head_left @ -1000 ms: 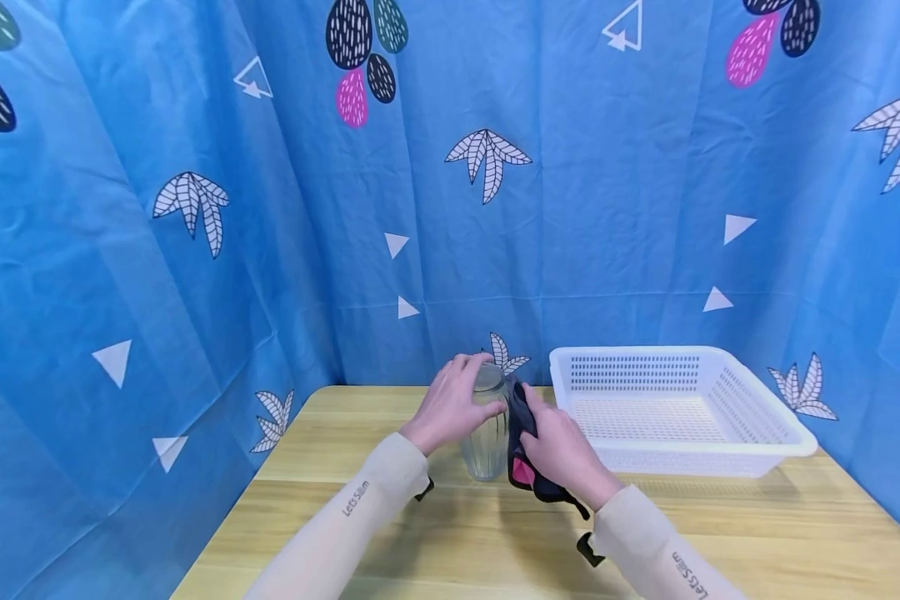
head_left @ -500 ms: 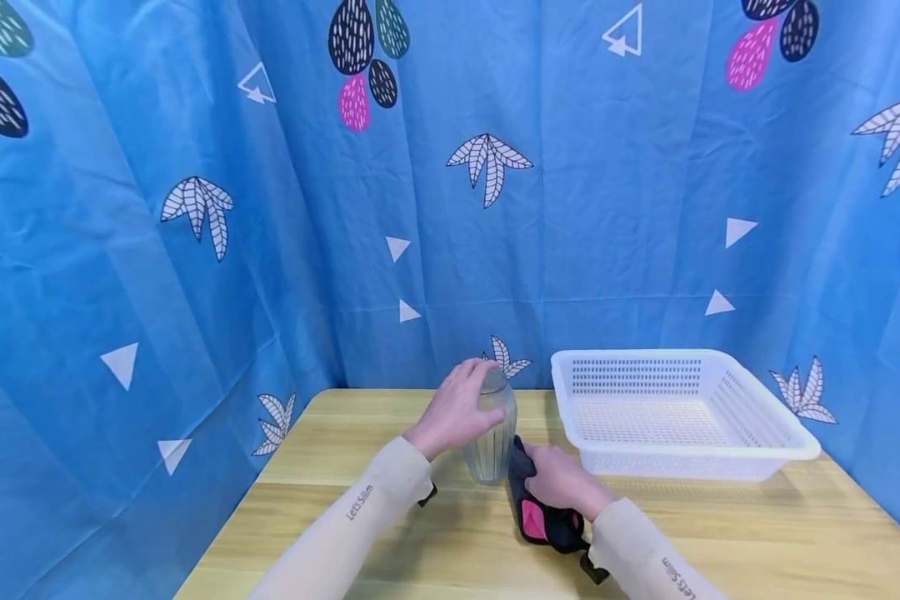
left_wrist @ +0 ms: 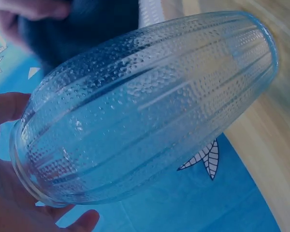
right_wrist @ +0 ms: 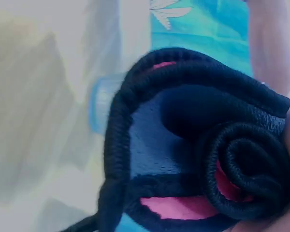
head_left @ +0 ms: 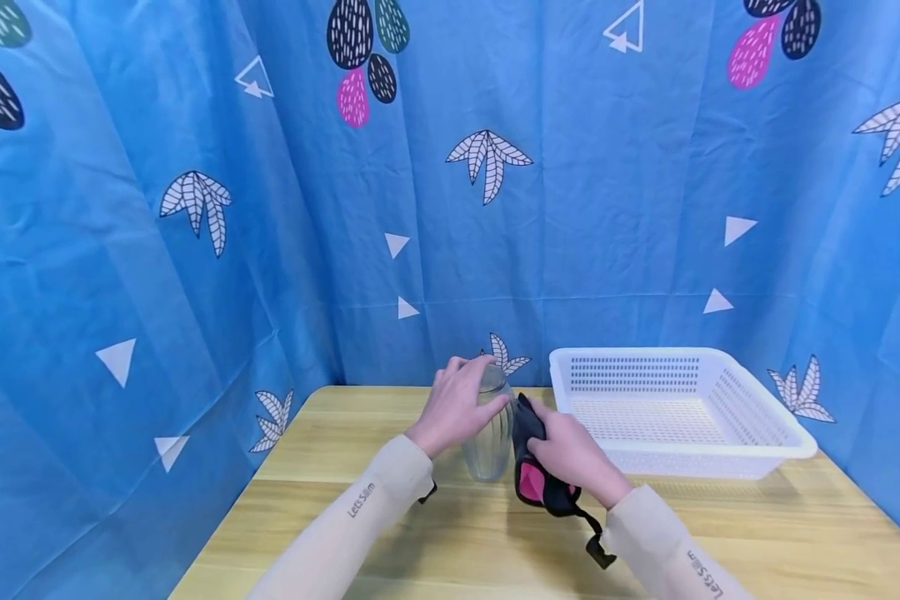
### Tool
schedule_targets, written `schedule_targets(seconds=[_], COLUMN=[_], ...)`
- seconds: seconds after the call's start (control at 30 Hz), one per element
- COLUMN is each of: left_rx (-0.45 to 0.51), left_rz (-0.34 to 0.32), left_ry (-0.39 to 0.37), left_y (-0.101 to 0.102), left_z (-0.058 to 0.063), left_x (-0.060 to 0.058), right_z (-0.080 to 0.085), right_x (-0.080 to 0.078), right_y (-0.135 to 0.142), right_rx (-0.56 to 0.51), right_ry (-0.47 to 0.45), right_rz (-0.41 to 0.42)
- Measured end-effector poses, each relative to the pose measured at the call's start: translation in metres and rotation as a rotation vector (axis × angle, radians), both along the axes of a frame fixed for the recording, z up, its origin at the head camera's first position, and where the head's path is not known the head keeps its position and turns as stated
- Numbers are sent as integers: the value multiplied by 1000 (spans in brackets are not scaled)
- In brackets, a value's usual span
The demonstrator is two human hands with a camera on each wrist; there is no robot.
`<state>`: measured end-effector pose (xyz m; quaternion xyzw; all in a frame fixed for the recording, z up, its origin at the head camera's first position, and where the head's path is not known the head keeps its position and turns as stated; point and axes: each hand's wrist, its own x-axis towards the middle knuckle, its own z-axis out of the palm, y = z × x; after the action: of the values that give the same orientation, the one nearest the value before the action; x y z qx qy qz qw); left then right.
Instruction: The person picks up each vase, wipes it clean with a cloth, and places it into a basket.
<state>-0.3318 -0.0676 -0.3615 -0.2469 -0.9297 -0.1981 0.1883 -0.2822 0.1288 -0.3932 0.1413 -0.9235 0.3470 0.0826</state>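
A clear ribbed glass vase (head_left: 487, 454) stands upright on the table. My left hand (head_left: 453, 408) grips it round the top, fingers behind and thumb in front. In the left wrist view, fingers curl about the rim of the textured vase (left_wrist: 135, 106). Close to the vase's right side, my right hand (head_left: 573, 450) holds a folded black cloth piece with pink lining (head_left: 528, 437). Seen from the right wrist, the black cloth piece (right_wrist: 117, 145) is curled over with thick bound edges, and it hides most of the vase. Whether cloth and glass touch, I cannot tell.
A white plastic basket (head_left: 705, 448) with slotted walls stands at the back right, just beyond my right hand. Wooden table (head_left: 270, 517) surface spreads around the vase. A patterned blue curtain (head_left: 435, 258) hangs behind the table's far edge.
The black cloth piece dropped lower beside the vase by half a second ago, then rose again with my right hand. My left hand has stayed at the vase's top.
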Motion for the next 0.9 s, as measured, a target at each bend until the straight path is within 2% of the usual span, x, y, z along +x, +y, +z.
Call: schedule_targets(seconds=[0.13,0.23,0.4,0.53,0.67,0.77,0.9], left_rx=[2,21,65,96,115,126,138], left_rz=[-31,-57,-92,-115,-127,-127,-106], left_ry=[3,1,-38,-67,-96,-113,-104], left_y=[-1,-2,-2,-1,-1,0,1], left_z=[0,0,1,2,2,1,-1], left_x=[-1,-1,0,0,0,0,-1], right_z=[10,10,-4,-19,-37,-49,-55], right_x=[0,0,0,-1,-2,-3,-4], right_y=[0,-2,-6,-9,-12,-14,-14], right_rx=[-14,-13,15,21,121,210,209], right_ry=[113,126,72,-16,-92,-109,-123], right_rz=[-25,-35,-31,-19,14,34,35])
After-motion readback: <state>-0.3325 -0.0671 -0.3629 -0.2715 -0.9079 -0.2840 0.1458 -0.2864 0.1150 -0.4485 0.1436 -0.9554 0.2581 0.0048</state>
